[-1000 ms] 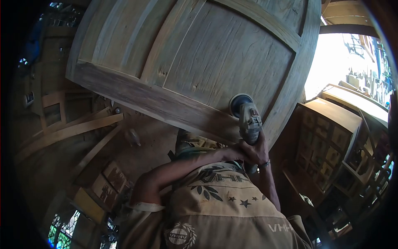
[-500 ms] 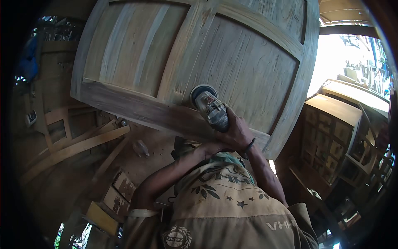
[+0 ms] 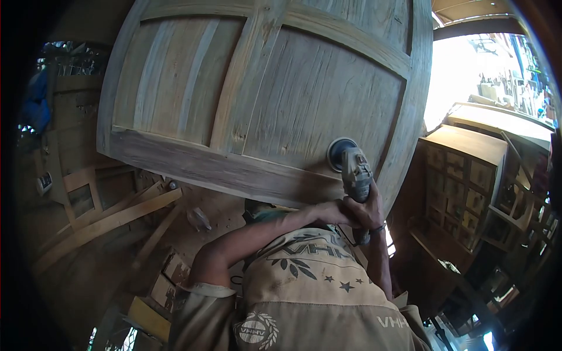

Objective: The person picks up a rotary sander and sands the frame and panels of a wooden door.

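Note:
A power sander [image 3: 356, 174] with a round dark disc rests on the lower right panel of a large wooden door [image 3: 319, 99]. My right hand [image 3: 370, 209], with a dark band at its wrist, is wrapped round the sander's body. Across from the left comes my left forearm, and my left hand [image 3: 342, 213] lies against the right hand at the tool's rear end. Its fingers are mostly hidden there. The door has recessed panels, and its near edge lies just in front of my shirt.
A wooden cabinet [image 3: 462, 181] with small panels stands at the right, beside a bright opening. Curved wooden pieces [image 3: 111, 224] lean at the left. A clear plastic bottle [image 3: 199, 219] lies on the floor, with a yellowish box [image 3: 147, 317] lower left.
The sander first went left to the upright between the panels, then came back right to the lower right panel. Both hands moved with it, and the view shifted slightly.

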A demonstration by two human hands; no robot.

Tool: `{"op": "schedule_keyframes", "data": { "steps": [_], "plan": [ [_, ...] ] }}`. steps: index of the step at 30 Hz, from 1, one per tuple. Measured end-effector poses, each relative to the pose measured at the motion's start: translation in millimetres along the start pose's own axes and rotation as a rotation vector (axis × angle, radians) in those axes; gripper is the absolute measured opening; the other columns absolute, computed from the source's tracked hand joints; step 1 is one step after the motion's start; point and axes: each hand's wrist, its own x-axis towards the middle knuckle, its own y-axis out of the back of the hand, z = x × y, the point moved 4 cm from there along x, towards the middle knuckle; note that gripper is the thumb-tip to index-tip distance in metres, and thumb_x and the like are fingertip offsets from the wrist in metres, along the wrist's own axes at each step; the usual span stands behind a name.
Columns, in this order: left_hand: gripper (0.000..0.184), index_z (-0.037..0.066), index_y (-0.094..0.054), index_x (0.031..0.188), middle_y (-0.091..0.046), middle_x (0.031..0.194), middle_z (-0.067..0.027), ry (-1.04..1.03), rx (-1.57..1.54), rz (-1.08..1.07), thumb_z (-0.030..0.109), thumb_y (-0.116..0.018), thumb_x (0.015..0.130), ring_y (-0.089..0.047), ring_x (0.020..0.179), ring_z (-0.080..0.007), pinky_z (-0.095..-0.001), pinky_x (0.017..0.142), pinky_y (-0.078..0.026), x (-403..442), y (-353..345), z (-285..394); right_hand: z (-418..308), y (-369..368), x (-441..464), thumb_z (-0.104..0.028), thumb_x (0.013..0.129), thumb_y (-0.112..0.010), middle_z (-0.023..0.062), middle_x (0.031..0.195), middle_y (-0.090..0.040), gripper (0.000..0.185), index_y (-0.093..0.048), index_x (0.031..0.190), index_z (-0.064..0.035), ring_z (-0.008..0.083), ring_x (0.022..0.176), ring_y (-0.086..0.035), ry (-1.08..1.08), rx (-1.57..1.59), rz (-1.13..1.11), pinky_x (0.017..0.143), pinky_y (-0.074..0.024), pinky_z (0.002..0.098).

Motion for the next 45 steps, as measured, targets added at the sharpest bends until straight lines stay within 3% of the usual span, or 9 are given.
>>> {"op": "schedule_keyframes", "data": {
  "steps": [4, 6, 10, 15, 20, 28, 30, 33, 45],
  "plan": [
    [0.041, 0.001, -0.070, 0.117, -0.072, 0.107, -0.0105, 0.039, 0.206, 0.162, 0.035, -0.073, 0.094, -0.067, 0.093, -0.0134, -0.0291, 0.080, -0.054, -36, 32, 18, 31, 17, -15, -0.020, 0.071, -0.080, 0.0147, 0.105, -0.072, 0.056, -0.062, 0.119, 0.0021, 0.0225, 0.094, -0.070, -0.123, 0.086, 0.101, 0.082, -0.0550, 0.0380],
    [0.045, 0.001, -0.066, 0.122, -0.073, 0.109, -0.0112, 0.056, -0.171, 0.268, 0.038, -0.069, 0.097, -0.070, 0.095, -0.0161, -0.0306, 0.082, -0.056, -73, 55, 17, 40, 17, -17, -0.020, 0.071, -0.080, 0.0154, 0.107, -0.071, 0.061, -0.060, 0.124, 0.0026, 0.0233, 0.097, -0.069, -0.144, 0.081, 0.095, 0.086, -0.0545, 0.0386],
    [0.035, 0.005, -0.067, 0.118, -0.073, 0.103, -0.0082, -0.198, -0.311, 0.905, 0.035, -0.064, 0.100, -0.072, 0.092, -0.0159, -0.0295, 0.080, -0.057, -175, 112, 45, 12, -6, -4, -0.021, 0.071, -0.081, 0.0154, 0.109, -0.071, 0.073, -0.053, 0.134, 0.0024, 0.0239, 0.100, -0.068, 0.021, 0.082, 0.027, 0.090, -0.0538, 0.0387],
    [0.038, 0.005, -0.062, 0.124, -0.069, 0.113, -0.0072, -0.441, -0.410, 1.576, 0.035, -0.061, 0.102, -0.067, 0.105, -0.0171, -0.0321, 0.092, -0.053, -276, 178, 18, -42, -55, 20, -0.025, 0.072, -0.081, 0.0281, 0.118, -0.067, 0.087, -0.041, 0.145, 0.0011, 0.0421, 0.111, -0.067, 0.121, -0.125, -0.210, 0.095, -0.0524, 0.0446],
    [0.040, 0.003, -0.061, 0.127, -0.069, 0.114, -0.0071, -0.435, -0.403, 1.638, 0.034, -0.062, 0.101, -0.068, 0.106, -0.0177, -0.0312, 0.092, -0.052, -292, 187, 12, -76, -85, 36, -0.025, 0.068, -0.081, 0.0254, 0.122, -0.066, 0.090, -0.042, 0.146, -0.0013, 0.0413, 0.114, -0.065, 0.132, -0.140, -0.284, 0.096, -0.0520, 0.0453],
    [0.024, 0.002, -0.069, 0.106, -0.055, 0.078, 0.0028, -0.498, 0.187, 1.667, 0.025, -0.068, 0.098, -0.050, 0.068, -0.0061, -0.0251, 0.062, -0.043, -250, 217, -13, -22, -50, 17, -0.020, 0.073, -0.080, 0.0253, 0.119, -0.067, 0.083, -0.044, 0.144, 0.0011, 0.0377, 0.113, -0.067, 0.158, -0.064, -0.223, 0.096, -0.0526, 0.0430],
    [0.023, 0.003, -0.068, 0.106, -0.056, 0.076, 0.0027, -0.528, -0.090, 1.618, 0.024, -0.069, 0.098, -0.050, 0.063, -0.0065, -0.0235, 0.057, -0.043, -256, 231, -26, 14, -41, 6, -0.012, 0.071, -0.081, 0.0201, 0.119, -0.068, 0.080, -0.045, 0.142, 0.0015, 0.0271, 0.114, -0.066, -0.002, 0.328, -0.209, 0.099, -0.0522, 0.0405],
    [0.025, 0.003, -0.064, 0.111, -0.071, 0.092, -0.0082, -0.464, -0.262, 1.703, 0.024, -0.068, 0.098, -0.056, 0.060, -0.0076, -0.0221, 0.044, -0.041, -256, 255, -48, 18, -28, -3, -0.013, 0.076, -0.082, 0.0181, 0.119, -0.068, 0.077, -0.045, 0.142, 0.0026, 0.0246, 0.114, -0.064, 0.038, 0.022, -0.135, 0.102, -0.0503, 0.0390],
    [0.032, 0.000, -0.062, 0.105, -0.066, 0.088, -0.0056, -0.360, -0.100, 1.748, 0.032, -0.060, 0.102, -0.057, 0.058, -0.0094, -0.0241, 0.046, -0.042, -260, 249, -38, -84, -38, 112, -0.020, 0.068, -0.078, 0.0195, 0.111, -0.070, 0.069, -0.056, 0.130, 0.0000, 0.0333, 0.106, -0.068, 0.255, -0.007, -0.139, 0.093, -0.0515, 0.0416]
  ]
}}
